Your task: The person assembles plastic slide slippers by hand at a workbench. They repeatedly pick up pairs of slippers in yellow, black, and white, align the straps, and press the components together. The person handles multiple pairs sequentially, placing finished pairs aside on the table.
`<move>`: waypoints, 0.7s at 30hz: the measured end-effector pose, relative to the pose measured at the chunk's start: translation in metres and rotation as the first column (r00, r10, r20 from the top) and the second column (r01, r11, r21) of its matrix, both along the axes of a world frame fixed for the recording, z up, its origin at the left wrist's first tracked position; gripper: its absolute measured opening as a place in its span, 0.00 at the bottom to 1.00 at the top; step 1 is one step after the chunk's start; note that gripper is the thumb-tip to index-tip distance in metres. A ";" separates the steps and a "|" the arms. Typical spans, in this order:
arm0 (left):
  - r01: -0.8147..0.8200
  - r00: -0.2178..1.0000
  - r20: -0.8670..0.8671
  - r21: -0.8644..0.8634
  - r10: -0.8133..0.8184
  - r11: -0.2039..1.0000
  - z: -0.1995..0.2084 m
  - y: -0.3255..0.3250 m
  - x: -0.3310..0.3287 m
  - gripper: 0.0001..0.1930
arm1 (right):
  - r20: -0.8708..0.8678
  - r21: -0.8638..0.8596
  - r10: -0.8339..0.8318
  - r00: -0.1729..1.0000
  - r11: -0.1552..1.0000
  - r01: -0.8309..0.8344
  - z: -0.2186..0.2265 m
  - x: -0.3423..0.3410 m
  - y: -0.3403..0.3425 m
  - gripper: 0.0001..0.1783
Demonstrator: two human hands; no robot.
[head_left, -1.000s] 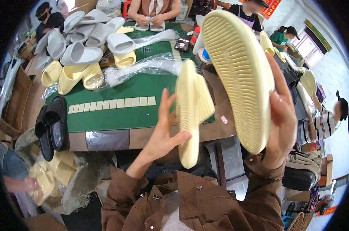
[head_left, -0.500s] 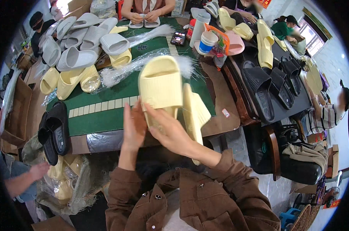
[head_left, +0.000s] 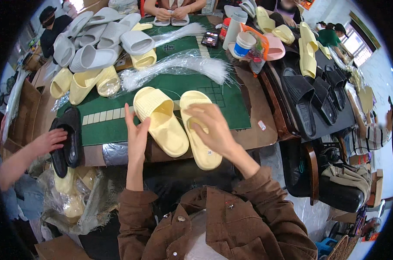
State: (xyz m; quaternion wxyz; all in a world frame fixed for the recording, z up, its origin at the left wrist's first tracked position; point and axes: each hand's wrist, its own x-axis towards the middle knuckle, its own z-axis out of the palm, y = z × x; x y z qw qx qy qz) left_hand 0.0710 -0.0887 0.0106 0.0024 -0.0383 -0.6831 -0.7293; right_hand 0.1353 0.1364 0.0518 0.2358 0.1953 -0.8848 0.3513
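A pale yellow slide slipper (head_left: 168, 134) rests at the near table edge, toe end away from me. Beside it, on the right, lies a matching yellow slipper (head_left: 205, 154) with a small white sticker on its heel. My left hand (head_left: 138, 136) stands at the first slipper's left side, fingers stretched upward and thumb close against its edge. Over the upper part of the second slipper, my right hand (head_left: 211, 130) has its fingers curled around the strap, hiding much of it. Behind both slippers spreads a bundle of thin clear plastic strands (head_left: 179, 71).
Grey slippers (head_left: 92, 58) pile up at far left above several yellow ones. At left, another person's hand (head_left: 53, 141) touches black slippers (head_left: 73, 134). A white cup (head_left: 244, 43) stands at the back right. More black slippers (head_left: 300, 102) lie on the right-hand table.
The slipper held up between my hands has come down, and both yellow slippers now lie side by side. My right hand has shifted to the right one. Another person's hand has reached the black slippers.
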 end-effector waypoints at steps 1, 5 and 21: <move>0.000 1.000 -0.029 -0.093 -0.003 0.996 -0.004 -0.002 -0.001 0.42 | -0.015 0.048 -0.072 0.997 0.996 0.073 -0.003 0.000 0.003 0.24; -0.109 0.957 -0.286 -0.530 -0.056 0.841 -0.030 -0.015 -0.015 0.34 | 0.023 0.159 -0.148 0.989 0.977 0.143 -0.045 -0.017 0.028 0.32; -0.212 0.912 -0.403 -0.624 -0.078 0.752 -0.048 0.012 0.005 0.36 | 0.228 -0.325 -0.007 0.974 0.942 0.083 -0.052 -0.035 0.059 0.23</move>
